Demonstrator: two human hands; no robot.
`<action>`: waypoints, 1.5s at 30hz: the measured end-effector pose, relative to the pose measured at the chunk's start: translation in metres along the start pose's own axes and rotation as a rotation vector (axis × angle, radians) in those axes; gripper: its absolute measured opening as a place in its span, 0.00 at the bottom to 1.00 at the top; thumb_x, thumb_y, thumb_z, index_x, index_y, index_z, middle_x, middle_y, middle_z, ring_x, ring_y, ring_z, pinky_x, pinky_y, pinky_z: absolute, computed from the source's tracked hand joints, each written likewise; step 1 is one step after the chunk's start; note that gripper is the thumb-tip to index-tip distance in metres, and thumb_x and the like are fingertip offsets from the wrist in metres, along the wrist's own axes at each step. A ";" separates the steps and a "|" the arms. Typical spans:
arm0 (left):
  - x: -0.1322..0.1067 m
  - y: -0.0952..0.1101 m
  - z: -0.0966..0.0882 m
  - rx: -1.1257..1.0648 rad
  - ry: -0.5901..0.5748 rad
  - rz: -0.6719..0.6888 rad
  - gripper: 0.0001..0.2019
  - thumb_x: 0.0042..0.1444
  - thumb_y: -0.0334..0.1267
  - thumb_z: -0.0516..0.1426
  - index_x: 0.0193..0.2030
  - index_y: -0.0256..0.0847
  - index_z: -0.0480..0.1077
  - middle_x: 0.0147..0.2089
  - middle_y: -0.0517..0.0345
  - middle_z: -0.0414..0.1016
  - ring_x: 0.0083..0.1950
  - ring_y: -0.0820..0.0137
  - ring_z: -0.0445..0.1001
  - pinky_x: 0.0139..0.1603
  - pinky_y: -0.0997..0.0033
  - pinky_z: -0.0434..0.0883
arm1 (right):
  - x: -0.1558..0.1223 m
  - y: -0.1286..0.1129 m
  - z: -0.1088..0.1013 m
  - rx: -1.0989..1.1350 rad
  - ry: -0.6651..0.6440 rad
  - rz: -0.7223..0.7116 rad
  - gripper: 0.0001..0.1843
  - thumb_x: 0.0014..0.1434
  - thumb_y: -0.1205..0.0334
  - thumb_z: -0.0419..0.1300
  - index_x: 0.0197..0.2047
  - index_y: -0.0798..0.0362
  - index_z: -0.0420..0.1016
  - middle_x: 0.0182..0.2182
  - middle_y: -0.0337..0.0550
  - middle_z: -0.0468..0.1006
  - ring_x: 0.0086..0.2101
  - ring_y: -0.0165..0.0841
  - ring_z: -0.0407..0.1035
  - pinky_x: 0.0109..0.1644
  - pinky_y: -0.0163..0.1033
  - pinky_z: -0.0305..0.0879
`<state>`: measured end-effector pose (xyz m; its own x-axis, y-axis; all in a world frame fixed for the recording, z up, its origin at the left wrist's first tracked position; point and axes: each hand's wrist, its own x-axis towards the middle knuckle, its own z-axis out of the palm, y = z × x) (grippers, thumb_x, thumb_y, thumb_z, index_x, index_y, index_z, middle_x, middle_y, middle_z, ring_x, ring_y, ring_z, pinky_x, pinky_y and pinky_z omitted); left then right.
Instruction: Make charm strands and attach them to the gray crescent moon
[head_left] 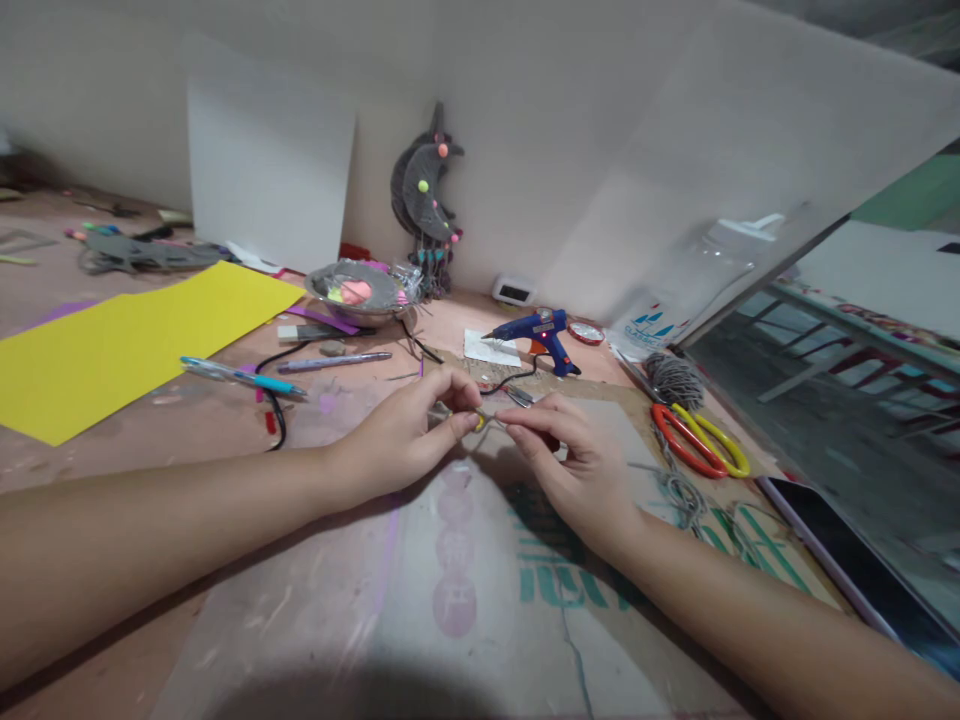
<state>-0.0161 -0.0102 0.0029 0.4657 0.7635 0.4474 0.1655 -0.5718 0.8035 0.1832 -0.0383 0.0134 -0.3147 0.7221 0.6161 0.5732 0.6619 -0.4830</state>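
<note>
Above the middle of the covered tabletop, my left hand (416, 430) is closed in a pinch of thumb and forefinger. A small yellow piece (480, 423) shows at those fingertips, mostly hidden, so its kind is unclear. Close beside it, my right hand (577, 460) pinches a thin grey strand (493, 418) that looks like yarn and runs between both hands. Loose grey yarn (682, 498) trails on the table right of my right hand. Just beyond my hands rests a blue hot glue gun (534, 328) with a small red light, its nozzle over a white card (491, 347).
On the right are scissors (701, 442), a grey yarn ball (673, 380), a clear bottle (694, 280) and a phone (862, 570). Leftward lie pens (244, 378), yellow sheet (150, 345) and metal bowl (360, 312). A crescent moon ornament (427, 190) stands against the wall.
</note>
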 end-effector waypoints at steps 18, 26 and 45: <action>0.001 -0.003 0.001 -0.038 0.029 -0.041 0.03 0.59 0.31 0.53 0.40 0.39 0.62 0.38 0.58 0.68 0.42 0.70 0.68 0.45 0.67 0.66 | -0.001 0.000 0.001 -0.010 -0.059 0.022 0.12 0.62 0.66 0.54 0.45 0.49 0.76 0.27 0.38 0.71 0.29 0.29 0.67 0.33 0.35 0.64; 0.001 -0.002 0.001 -0.028 0.031 -0.051 0.04 0.59 0.32 0.52 0.41 0.39 0.62 0.39 0.57 0.68 0.43 0.70 0.69 0.45 0.67 0.66 | -0.005 -0.001 0.004 0.067 0.021 0.139 0.09 0.61 0.65 0.55 0.46 0.50 0.68 0.25 0.34 0.68 0.24 0.26 0.63 0.28 0.32 0.62; -0.001 0.002 0.000 0.050 -0.013 0.001 0.03 0.59 0.31 0.52 0.40 0.40 0.62 0.39 0.57 0.68 0.42 0.70 0.69 0.44 0.68 0.67 | 0.001 -0.002 -0.001 0.024 0.011 0.045 0.07 0.61 0.65 0.56 0.36 0.50 0.76 0.28 0.39 0.73 0.30 0.31 0.68 0.35 0.37 0.65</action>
<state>-0.0162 -0.0121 0.0043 0.4770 0.7592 0.4428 0.2084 -0.5871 0.7822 0.1826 -0.0397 0.0157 -0.2805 0.7491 0.6002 0.5686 0.6334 -0.5248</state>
